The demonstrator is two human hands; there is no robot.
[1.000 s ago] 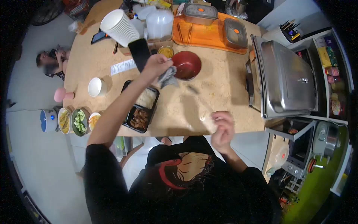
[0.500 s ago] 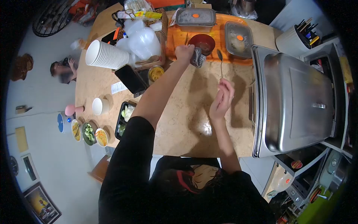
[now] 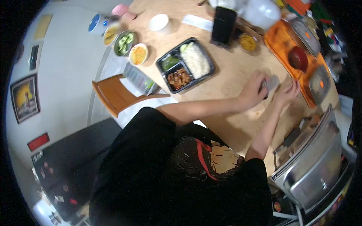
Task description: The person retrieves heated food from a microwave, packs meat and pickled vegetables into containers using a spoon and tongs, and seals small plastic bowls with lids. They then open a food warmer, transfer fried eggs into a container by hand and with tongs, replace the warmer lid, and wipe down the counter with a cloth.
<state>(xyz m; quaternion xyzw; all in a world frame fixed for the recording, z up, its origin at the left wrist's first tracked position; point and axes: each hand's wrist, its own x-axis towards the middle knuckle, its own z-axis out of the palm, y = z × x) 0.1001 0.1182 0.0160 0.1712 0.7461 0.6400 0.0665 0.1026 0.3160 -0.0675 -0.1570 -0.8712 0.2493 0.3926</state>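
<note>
My left hand (image 3: 253, 92) is closed on a folded grey cloth (image 3: 270, 86) above the table. Close beside it, on the right, my right hand (image 3: 286, 94) has its fingers pinched together. Half a second ago that hand held a metal spoon; now blur and the fingers hide most of it. To the left lies a black compartment tray (image 3: 212, 71) with white rice (image 3: 196, 61), brown meat pieces (image 3: 178, 79) and green vegetables (image 3: 170, 63). Beyond my hands, a dark red bowl (image 3: 298, 59) rests on an orange tray (image 3: 277, 37).
A black phone (image 3: 223, 27) stands by a small cup of yellow food (image 3: 247, 42). Several food bowls, including an orange one (image 3: 138, 54), line the far left edge near a white cup (image 3: 160, 24). A steel chafing dish (image 3: 315, 165) stands right. A wooden chair (image 3: 117, 94) is left.
My view has swung left, bringing the whole food tray into sight. My left hand with the cloth has drawn back from the red bowl, close to my right hand.
</note>
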